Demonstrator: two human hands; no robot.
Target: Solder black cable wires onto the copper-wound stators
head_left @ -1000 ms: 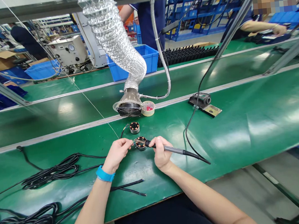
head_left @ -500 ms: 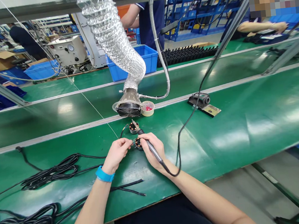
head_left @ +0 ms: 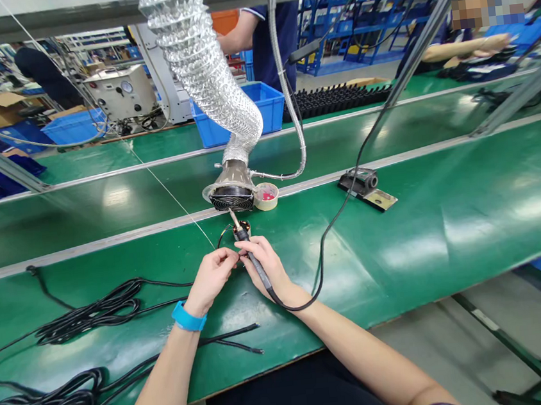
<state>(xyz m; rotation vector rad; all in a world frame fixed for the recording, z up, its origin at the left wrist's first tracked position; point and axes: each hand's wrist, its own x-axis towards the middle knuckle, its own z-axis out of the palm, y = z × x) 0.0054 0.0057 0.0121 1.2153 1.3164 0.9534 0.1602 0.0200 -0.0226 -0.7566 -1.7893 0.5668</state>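
My right hand (head_left: 268, 268) is closed around a soldering iron (head_left: 257, 267), whose metal tip points up and away, below the fan hood. Its fingertips meet those of my left hand (head_left: 214, 273), which are pinched together on something too small to make out. Just beyond the fingers a round motor stator (head_left: 245, 227) with copper windings sits on the green bench, partly behind the iron. The second stator is hidden by my right hand. A thin solder wire (head_left: 173, 196) runs down from the upper left to my left hand.
A fan hood (head_left: 231, 193) hangs over the bench beside a tape roll (head_left: 266, 196). The iron stand (head_left: 366, 189) is to the right. Coiled black cables (head_left: 88, 312) lie at left. Across the bench are a blue bin (head_left: 264, 103) and people at work.
My right hand and the iron have shifted left and turned, covering the nearer stator. My left hand has barely moved. The person at the upper right has moved a hand slightly left.
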